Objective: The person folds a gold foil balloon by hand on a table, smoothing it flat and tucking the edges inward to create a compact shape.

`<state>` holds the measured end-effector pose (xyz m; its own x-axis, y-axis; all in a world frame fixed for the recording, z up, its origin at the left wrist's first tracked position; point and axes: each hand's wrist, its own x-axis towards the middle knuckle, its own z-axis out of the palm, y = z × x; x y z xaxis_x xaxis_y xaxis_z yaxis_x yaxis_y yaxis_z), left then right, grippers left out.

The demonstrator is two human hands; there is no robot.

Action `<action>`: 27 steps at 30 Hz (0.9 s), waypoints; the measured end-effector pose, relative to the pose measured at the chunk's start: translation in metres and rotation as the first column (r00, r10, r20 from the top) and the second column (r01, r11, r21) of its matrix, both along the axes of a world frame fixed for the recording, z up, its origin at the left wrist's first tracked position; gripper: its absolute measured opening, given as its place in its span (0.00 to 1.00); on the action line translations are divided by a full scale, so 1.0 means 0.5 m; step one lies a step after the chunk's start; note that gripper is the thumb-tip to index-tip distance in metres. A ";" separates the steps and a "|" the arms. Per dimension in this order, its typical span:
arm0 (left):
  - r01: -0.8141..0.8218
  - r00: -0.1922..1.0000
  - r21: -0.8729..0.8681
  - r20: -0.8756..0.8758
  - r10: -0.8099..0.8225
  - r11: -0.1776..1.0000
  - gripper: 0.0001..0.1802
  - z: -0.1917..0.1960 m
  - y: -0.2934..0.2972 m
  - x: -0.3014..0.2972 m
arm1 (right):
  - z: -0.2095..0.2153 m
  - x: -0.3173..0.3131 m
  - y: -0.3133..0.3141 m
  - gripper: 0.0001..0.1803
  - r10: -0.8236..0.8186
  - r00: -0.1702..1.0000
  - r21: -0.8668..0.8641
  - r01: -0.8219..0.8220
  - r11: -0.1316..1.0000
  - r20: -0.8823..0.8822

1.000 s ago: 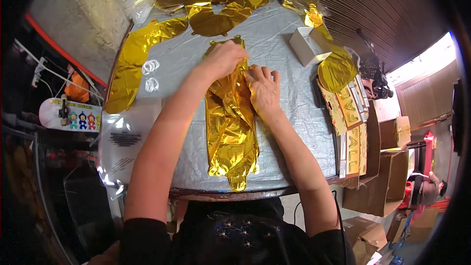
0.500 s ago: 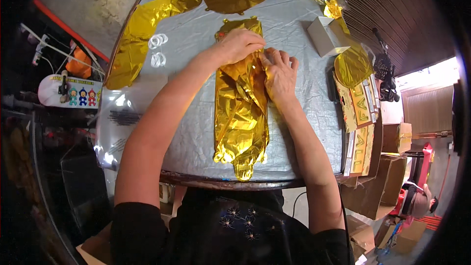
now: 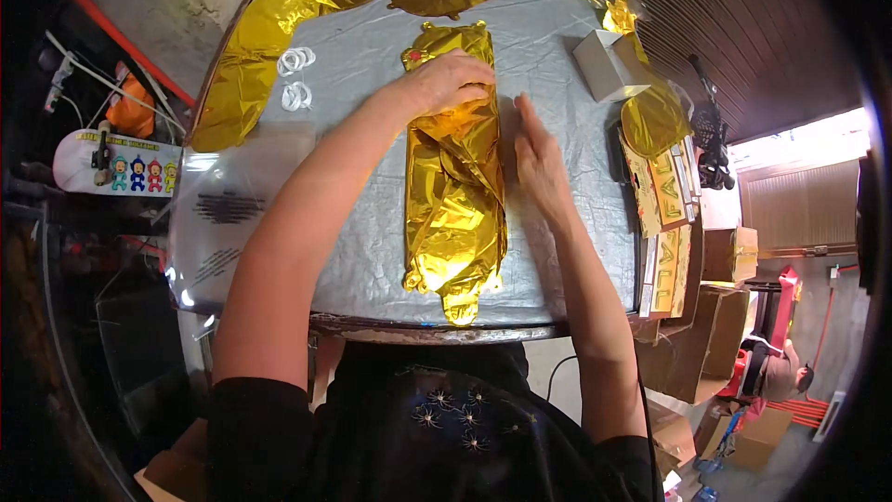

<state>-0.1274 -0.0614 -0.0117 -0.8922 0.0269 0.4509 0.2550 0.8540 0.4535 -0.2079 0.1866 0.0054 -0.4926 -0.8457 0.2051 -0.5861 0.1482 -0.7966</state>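
A flattened gold foil balloon, folded into a long narrow strip, lies lengthwise in front of me on the grey-covered table. My left hand rests across its upper part, fingers bent and together, holding the foil down. That hand hides part of the fold; a small red patch shows just above it. Just right of the strip, my right hand is apart from the foil, turned edge-on with its fingers stretched out and holding nothing.
More flat gold foil pieces line the table's left and far sides. White ribbon coils lie at left, above clear plastic sheets. An open white box stands at right, near printed cards. Cardboard boxes are beside the table.
My right hand has let go of the foil's right edge and moved a little right and down, its fingers straightening. My left hand stays on the balloon.
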 end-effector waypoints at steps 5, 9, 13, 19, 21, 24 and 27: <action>0.001 1.000 0.029 -0.013 -0.001 1.000 0.17 -0.005 0.004 -0.004 | 0.033 0.147 0.042 0.39 0.024 0.929 0.201 0.055 0.978 -0.369; 0.012 1.000 0.017 -0.024 -0.012 1.000 0.16 -0.003 0.001 -0.007 | 0.012 0.201 0.037 0.42 0.064 0.880 0.274 0.077 0.959 -0.470; -0.006 1.000 0.022 -0.016 0.007 1.000 0.14 0.007 0.010 -0.009 | -0.004 0.213 0.035 0.44 0.063 0.839 0.286 0.113 0.951 -0.541; -0.048 0.999 0.099 -0.010 0.049 0.994 0.16 0.016 0.034 -0.012 | -0.003 0.215 0.032 0.45 0.067 0.833 0.291 0.116 0.950 -0.549; -0.112 0.993 0.003 -0.036 0.112 0.994 0.20 0.009 0.038 -0.019 | -0.004 0.213 0.032 0.45 0.072 0.832 0.299 0.116 0.947 -0.550; -0.120 0.959 0.043 -0.255 0.127 0.992 0.21 -0.011 0.044 -0.019 | -0.002 0.212 0.031 0.44 0.074 0.826 0.299 0.117 0.947 -0.558; -0.105 0.968 0.051 -0.224 0.113 0.993 0.22 -0.017 0.038 -0.019 | 0.006 0.213 0.038 0.43 0.133 0.817 0.313 0.061 0.948 -0.562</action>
<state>-0.1368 -0.0425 -0.0204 -0.7637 -0.0859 0.6399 0.2609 0.8655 0.4275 -0.1016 0.2055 0.0085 -0.3358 -0.9266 0.1693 -0.9269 0.2930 -0.2346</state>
